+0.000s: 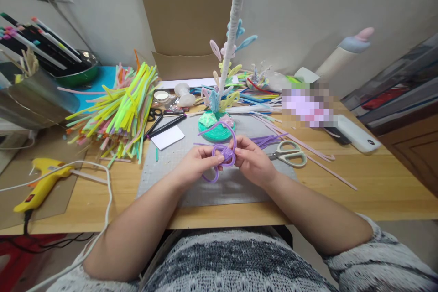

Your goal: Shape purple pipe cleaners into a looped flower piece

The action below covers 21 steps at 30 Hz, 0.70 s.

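Observation:
Between my two hands is a purple pipe cleaner (226, 151) bent into several loops, held above the grey cutting mat (205, 194). The thumb and fingers of my left hand (198, 162) pinch the looped middle from the left. My right hand (255, 162) grips the same piece on its right side, near a strand that arcs up and to the left. Just beyond stands a round green base (217, 133) with a tall white fuzzy stem (232, 32) carrying pastel loops. More purple pipe cleaners (265, 140) and a pair of scissors (290, 153) lie right of my right hand.
A big bundle of yellow and mixed pipe cleaners (126, 105) lies at left, behind a yellow glue gun (44, 180) with a white cable. Black pens (167, 125), a white card (167, 138) and a clear spool (185, 95) sit mid-left. At right rests a white phone-like object (357, 134).

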### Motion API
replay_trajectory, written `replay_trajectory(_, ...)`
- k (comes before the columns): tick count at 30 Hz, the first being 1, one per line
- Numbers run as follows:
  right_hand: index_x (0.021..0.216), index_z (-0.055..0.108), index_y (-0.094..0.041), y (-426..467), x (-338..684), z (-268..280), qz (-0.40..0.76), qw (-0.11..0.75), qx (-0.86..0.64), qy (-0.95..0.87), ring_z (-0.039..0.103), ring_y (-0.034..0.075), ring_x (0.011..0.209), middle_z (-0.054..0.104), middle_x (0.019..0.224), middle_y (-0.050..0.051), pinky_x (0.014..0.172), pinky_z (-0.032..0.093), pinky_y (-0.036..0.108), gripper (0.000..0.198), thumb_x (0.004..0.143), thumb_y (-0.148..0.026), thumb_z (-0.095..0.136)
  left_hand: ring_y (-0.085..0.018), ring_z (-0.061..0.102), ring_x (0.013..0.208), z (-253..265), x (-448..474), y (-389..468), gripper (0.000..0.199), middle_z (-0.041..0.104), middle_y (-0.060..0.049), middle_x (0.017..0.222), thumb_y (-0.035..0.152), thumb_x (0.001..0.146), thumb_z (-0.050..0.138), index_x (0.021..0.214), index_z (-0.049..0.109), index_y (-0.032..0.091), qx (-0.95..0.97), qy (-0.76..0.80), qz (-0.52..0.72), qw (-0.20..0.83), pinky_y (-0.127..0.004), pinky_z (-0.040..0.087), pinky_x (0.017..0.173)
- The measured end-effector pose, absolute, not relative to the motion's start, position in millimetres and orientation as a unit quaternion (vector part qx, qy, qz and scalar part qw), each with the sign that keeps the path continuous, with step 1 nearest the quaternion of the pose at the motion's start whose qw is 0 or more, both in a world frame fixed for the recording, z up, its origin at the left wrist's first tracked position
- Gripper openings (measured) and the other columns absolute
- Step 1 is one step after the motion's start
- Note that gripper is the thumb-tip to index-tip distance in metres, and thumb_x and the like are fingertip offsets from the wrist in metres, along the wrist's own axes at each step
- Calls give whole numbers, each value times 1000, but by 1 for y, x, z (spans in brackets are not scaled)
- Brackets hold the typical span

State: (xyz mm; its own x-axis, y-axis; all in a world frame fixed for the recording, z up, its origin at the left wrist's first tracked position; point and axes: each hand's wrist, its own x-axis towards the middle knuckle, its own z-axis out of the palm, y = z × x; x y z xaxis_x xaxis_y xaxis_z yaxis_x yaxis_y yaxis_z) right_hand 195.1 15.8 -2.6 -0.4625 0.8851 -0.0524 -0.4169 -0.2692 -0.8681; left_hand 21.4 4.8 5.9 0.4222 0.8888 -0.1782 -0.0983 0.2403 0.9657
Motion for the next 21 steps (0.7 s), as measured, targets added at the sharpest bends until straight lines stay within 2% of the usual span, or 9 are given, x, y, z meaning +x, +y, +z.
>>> replay_trajectory(8, 80, 60, -20, 17, 198, -6, 748, 425, -251, -443, 53, 13, 64, 56, 75, 1, 61, 43, 27, 16, 71, -32, 64, -8, 51, 55, 10, 22, 4, 19, 61, -1, 60, 31, 68, 70, 67, 66, 12, 467, 372, 341, 726, -20, 37, 56)
replay_trajectory(12, 89, 65, -22, 20, 200, -7, 647, 453, -246, -562, 52, 19, 88, 54, 90, 5, 79, 43, 35, 28, 69, -41, 68, -9, 49, 50, 5, 18, 5, 26, 57, -2, 53, 35, 66, 70, 62, 63, 11, 403, 296, 281, 819, -22, 35, 52)
replay_trajectory(15, 83, 68, -23, 21, 201, -6, 554, 455, -235, -656, 48, 20, 100, 51, 96, 5, 91, 38, 38, 20, 73, -41, 67, -10, 50, 51, 2, 17, 4, 26, 55, -3, 52, 35, 68, 68, 61, 61, 11, 358, 229, 229, 876, -25, 38, 55)
replay_trajectory(18, 74, 67, -22, 19, 201, -5, 520, 464, -246, -674, 52, 17, 90, 54, 88, 4, 87, 40, 36, 13, 77, -34, 64, -13, 55, 60, 2, 20, 1, 23, 60, -5, 66, 34, 70, 67, 75, 63, 11, 338, 226, 200, 891, -27, 43, 62)
replay_trajectory(21, 72, 64, -20, 17, 199, -6, 504, 482, -318, -642, 54, 14, 74, 57, 75, 1, 73, 43, 30, 14, 78, -32, 63, -16, 58, 74, 2, 26, 0, 31, 63, -7, 84, 40, 71, 66, 88, 63, 13, 361, 284, 293, 839, -28, 44, 69)
